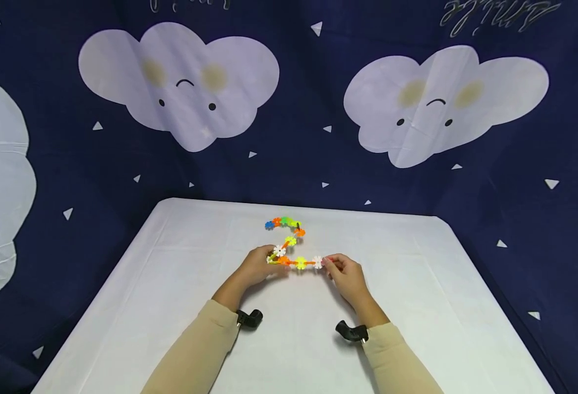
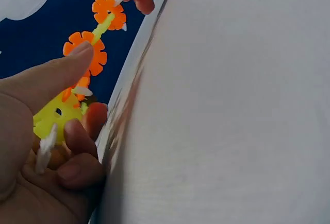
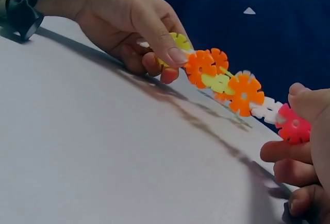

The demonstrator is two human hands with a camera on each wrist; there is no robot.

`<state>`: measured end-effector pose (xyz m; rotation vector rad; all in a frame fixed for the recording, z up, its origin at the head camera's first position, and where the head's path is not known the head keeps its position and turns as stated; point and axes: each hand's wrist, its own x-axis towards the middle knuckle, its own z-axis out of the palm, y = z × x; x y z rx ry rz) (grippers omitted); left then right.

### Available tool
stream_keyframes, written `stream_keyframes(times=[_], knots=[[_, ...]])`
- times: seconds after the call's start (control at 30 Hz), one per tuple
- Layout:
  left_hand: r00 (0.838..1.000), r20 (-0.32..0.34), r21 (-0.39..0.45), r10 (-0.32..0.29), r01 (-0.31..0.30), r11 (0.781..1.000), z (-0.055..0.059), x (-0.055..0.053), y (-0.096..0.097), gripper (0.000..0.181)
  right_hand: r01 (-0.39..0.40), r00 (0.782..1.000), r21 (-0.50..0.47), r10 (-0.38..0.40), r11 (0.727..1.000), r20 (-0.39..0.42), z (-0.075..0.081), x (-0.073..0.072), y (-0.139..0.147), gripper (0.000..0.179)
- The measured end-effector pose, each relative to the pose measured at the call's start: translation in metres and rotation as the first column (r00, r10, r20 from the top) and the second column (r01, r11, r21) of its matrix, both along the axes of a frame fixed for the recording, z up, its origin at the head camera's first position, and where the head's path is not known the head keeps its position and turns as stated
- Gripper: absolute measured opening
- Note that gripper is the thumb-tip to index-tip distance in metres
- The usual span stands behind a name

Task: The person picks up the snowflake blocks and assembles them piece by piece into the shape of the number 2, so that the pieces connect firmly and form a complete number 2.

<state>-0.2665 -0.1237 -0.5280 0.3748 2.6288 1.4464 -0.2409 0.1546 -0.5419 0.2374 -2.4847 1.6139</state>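
Observation:
A chain of interlocking flower-shaped plastic discs (image 1: 301, 263) in blue, orange, green, yellow and white curves over the white table, shaped like a figure 2. At its lower left bend, my left hand (image 1: 255, 266) grips the chain; in the left wrist view the thumb lies against an orange disc (image 2: 85, 54), with a yellow disc (image 2: 50, 118) inside the curled fingers. My right hand (image 1: 350, 279) pinches a pink disc (image 3: 295, 124) at the chain's right end, beside a white disc (image 1: 317, 262). The chain's shadow falls on the table below it in the right wrist view.
The white-covered table (image 1: 416, 306) has rounded far corners. Behind it hangs a dark blue cloth (image 1: 308, 98) printed with white clouds and small triangles. Each wrist carries a black camera mount, the left mount (image 1: 250, 319) and the right mount (image 1: 351, 331).

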Motion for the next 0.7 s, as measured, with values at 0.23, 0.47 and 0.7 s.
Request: stream_keyframes(times=[0.23, 0.47, 0.7], knots=[[0.999, 0.026, -0.127, -0.020, 0.024, 0.992, 0.008, 0.008, 0.008, 0.078, 0.021, 0.999, 0.112, -0.016, 0.993, -0.043, 0.001, 0.011, 0.005, 0.022], [0.999, -0.005, -0.392, -0.043, 0.038, 0.919, 0.016, 0.014, 0.012, 0.081, 0.053, 0.989, 0.168, -0.028, 0.984, -0.147, -0.004, 0.011, 0.006, 0.019], [0.996, 0.008, -0.389, -0.083, 0.080, 0.918, 0.024, 0.013, 0.004, 0.057, 0.080, 0.969, 0.242, -0.019, 0.967, -0.245, -0.005, 0.011, 0.007, 0.013]])
